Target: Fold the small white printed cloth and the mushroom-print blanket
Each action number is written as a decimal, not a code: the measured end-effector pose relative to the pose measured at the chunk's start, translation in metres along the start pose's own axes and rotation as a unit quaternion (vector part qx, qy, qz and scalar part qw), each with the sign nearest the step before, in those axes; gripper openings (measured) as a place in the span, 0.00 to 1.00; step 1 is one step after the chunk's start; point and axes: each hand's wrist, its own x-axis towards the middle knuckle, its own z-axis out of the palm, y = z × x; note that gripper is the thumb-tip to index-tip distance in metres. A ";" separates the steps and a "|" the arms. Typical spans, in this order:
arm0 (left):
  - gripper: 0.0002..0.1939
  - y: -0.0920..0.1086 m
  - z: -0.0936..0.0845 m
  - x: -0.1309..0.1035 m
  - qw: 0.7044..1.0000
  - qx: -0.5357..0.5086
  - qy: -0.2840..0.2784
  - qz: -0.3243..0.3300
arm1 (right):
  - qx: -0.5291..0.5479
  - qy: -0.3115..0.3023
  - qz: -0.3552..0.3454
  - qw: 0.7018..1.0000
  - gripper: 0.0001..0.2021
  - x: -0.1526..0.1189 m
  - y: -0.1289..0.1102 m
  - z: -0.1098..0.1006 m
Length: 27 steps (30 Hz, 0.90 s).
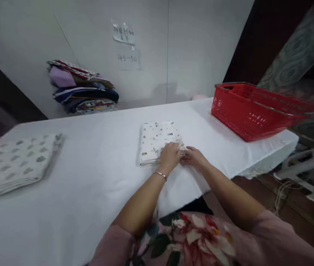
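A folded white cloth with small printed motifs (155, 138) lies flat on the white-covered table, a pale fringe or tassel at its right edge. My left hand (170, 156), with a bracelet at the wrist, rests on the cloth's lower right corner, its fingertips at the fringe. Close beside it, my right hand (192, 157) has its fingers curled at the cloth's right edge by the fringe. What the fingertips pinch is too small to make out.
A larger folded patterned cloth (15, 162) lies at the left. At the right stands a red basket (245, 114). Stacked fabrics (84, 90) sit at the table's back edge, by the wall with paper signs (129, 59). A pale stool (309, 170) stands right.
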 end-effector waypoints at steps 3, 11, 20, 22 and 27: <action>0.07 0.001 -0.001 0.000 1.000 -0.006 -0.006 -0.002 | -0.014 -0.020 0.006 1.000 0.28 -0.007 0.000 0.001; 0.05 0.000 -0.001 -0.001 1.000 -0.005 0.002 0.001 | -0.129 0.055 -0.065 0.988 0.20 0.000 0.008 -0.001; 0.04 0.002 0.001 -0.002 0.999 0.019 -0.005 0.037 | 0.023 -0.006 -0.033 0.999 0.17 0.000 -0.002 -0.003; 0.04 0.003 0.001 -0.003 0.999 0.023 -0.003 0.047 | 0.048 -0.023 -0.016 0.998 0.16 -0.001 -0.006 -0.001; 0.04 0.002 -0.002 -0.002 0.998 0.023 -0.001 0.062 | 0.057 -0.035 0.012 0.998 0.17 -0.001 -0.013 0.000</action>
